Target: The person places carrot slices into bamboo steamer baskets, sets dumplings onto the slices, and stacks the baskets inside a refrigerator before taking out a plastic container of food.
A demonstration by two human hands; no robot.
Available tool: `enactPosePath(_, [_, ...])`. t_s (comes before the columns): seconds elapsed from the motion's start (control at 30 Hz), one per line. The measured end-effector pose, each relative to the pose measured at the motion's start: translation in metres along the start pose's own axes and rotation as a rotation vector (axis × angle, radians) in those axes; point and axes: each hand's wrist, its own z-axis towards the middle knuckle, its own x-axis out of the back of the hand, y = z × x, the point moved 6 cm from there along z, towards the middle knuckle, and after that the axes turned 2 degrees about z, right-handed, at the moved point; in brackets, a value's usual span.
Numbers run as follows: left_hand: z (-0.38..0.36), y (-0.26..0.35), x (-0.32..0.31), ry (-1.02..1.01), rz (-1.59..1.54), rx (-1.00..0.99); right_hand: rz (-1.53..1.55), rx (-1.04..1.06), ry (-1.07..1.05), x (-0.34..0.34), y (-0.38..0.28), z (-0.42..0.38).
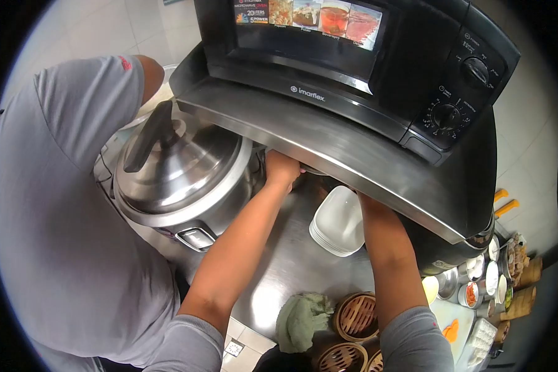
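My left hand (283,168) reaches in under the front edge of a steel shelf (328,133), its fingers curled at a rim that is mostly hidden; what it holds I cannot make out. The right forearm passes under the same shelf farther right, and my right hand is hidden there. Between the two arms a stack of white rectangular bowls (338,220) stands on the steel counter (279,248). A large steel rice cooker (180,167) with a black lid handle is left of my left hand.
A black microwave (366,68) sits on the shelf. Another person in a grey shirt (74,204) stands close on the left. Bamboo steamers (356,316) and a green cloth (304,322) lie at the near edge. Ingredient bowls (471,294) are at right.
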Motion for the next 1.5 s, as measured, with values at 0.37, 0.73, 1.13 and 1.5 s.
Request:
enactPosePath(0.37, [-0.007, -0.010, 0.004, 0.001, -0.111, 0.049, 0.389, -0.207, 0.029, 0.007, 0.021, 0.000])
enactPosePath(0.73, [-0.009, 0.000, 0.004, 0.062, -0.132, 0.040, 1.558, -0.744, 0.112, 0.007, 0.030, -0.020])
enactPosePath(1.13, [0.024, -0.039, -0.066, 0.164, 0.852, -0.559, 1.430, -0.887, -0.046, 0.173, -0.044, -0.234])
enactPosePath(1.5, [0.029, -0.082, -0.097, -0.086, 1.165, -0.577, 1.260, -1.056, 0.027, 0.313, 0.012, -0.414])
